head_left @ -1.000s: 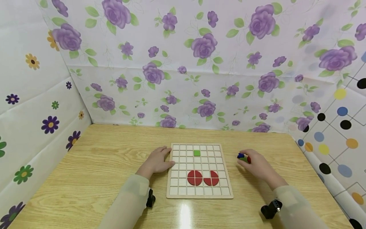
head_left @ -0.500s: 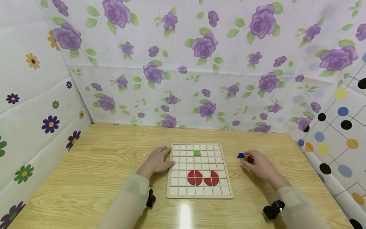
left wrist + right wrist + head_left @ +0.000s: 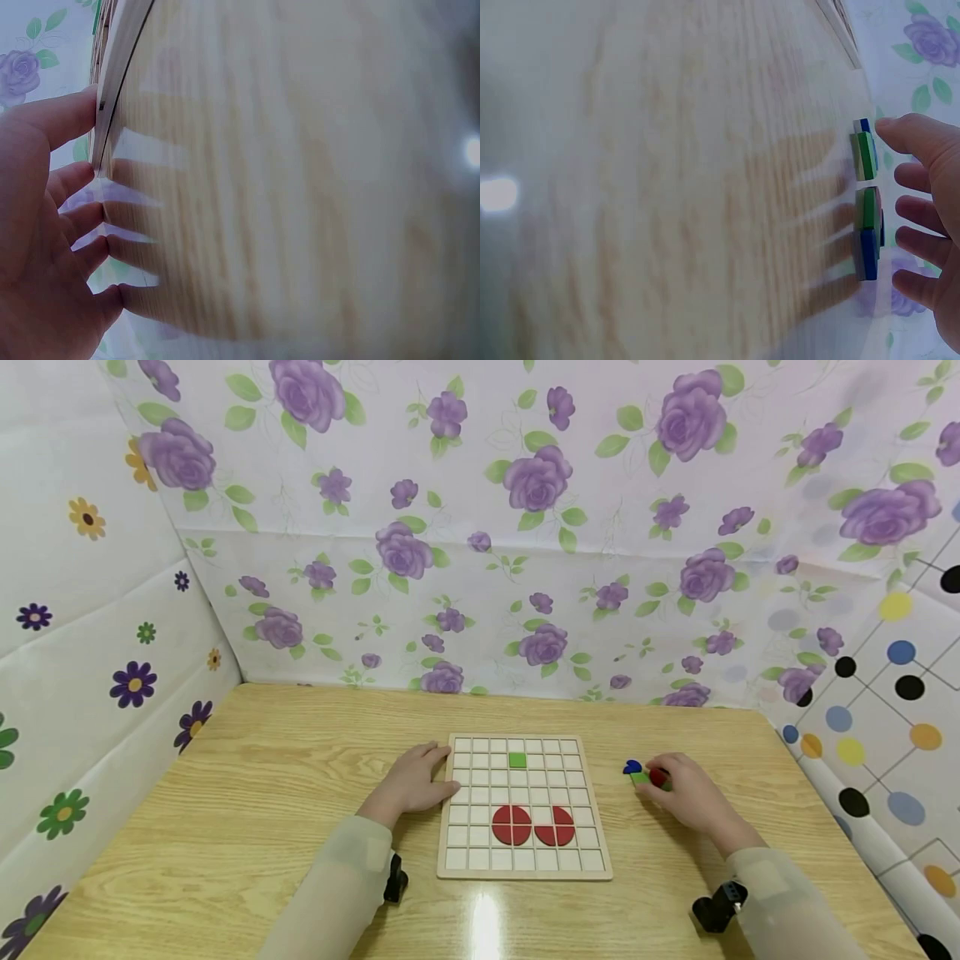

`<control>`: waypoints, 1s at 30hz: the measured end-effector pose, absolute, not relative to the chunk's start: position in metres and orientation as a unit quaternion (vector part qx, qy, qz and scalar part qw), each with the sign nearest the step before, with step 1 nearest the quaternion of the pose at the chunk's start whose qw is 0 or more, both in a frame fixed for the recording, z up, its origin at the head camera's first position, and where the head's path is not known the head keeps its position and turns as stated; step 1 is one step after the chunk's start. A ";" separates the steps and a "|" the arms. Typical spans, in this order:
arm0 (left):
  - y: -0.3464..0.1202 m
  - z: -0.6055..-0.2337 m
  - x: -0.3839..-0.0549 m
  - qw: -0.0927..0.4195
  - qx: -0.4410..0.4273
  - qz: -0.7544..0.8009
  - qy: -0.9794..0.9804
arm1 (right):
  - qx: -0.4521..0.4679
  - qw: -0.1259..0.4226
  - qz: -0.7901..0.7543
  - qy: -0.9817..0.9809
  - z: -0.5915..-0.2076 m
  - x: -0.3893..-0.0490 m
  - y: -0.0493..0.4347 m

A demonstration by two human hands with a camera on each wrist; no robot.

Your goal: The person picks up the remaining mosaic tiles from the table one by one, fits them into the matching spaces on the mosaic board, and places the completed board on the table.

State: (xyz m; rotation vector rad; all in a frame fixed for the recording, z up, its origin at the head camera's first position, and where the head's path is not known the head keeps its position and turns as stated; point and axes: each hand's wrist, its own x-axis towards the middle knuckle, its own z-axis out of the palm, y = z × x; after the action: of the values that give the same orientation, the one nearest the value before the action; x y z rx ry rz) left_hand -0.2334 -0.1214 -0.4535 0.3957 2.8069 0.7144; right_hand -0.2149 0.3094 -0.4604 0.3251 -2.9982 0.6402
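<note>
A wooden grid board (image 3: 525, 874) lies on the table, holding a green square (image 3: 517, 760), a full red circle (image 3: 503, 817) of quarter pieces and a three-quarter red one (image 3: 564, 837). At its left edge rests my left hand (image 3: 408, 781), thumb and fingertips touching the rim. To the right of the board is a small heap of pieces: blue (image 3: 632, 767), green (image 3: 640, 778) and red (image 3: 657, 777). My right hand (image 3: 692, 795) hovers over this heap, partly covering it. In the right wrist view its fingers are spread, apart from the stacked green piece (image 3: 866, 155) and blue piece (image 3: 868, 256).
The wooden table (image 3: 300, 735) extends around the board and the heap. Behind it hangs a purple-flowered cloth (image 3: 480, 585), with patterned cloths at both sides. A black wrist camera (image 3: 718, 907) sits on the right sleeve.
My right hand has shifted slightly right, its fingers drawing back from the pieces, so more of the blue and green ones shows. The left hand and board stay as they were.
</note>
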 end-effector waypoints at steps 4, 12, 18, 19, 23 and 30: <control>-0.121 -0.453 -0.233 0.108 0.134 0.244 0.954 | 0.108 0.033 0.200 -0.973 -0.461 -0.215 0.310; -0.121 -0.453 -0.235 0.108 0.136 0.240 0.955 | 0.109 0.037 0.188 -0.975 -0.463 -0.215 0.310; -0.121 -0.453 -0.234 0.107 0.135 0.243 0.955 | 0.109 0.035 0.185 -0.976 -0.464 -0.216 0.309; -0.122 -0.454 -0.234 0.107 0.135 0.242 0.955 | 0.110 0.035 0.184 -0.976 -0.465 -0.217 0.308; -0.122 -0.454 -0.234 0.108 0.134 0.240 0.955 | 0.107 0.032 0.184 -0.977 -0.467 -0.218 0.309; -0.122 -0.454 -0.234 0.110 0.133 0.240 0.955 | 0.107 0.032 0.183 -0.977 -0.466 -0.217 0.307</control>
State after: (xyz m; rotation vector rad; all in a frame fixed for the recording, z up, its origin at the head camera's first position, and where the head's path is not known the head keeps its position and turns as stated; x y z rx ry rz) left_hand -0.2343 -0.1218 -0.4543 0.3906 2.8083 0.7042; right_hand -0.2174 0.3073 -0.4658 0.3309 -3.0074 0.5632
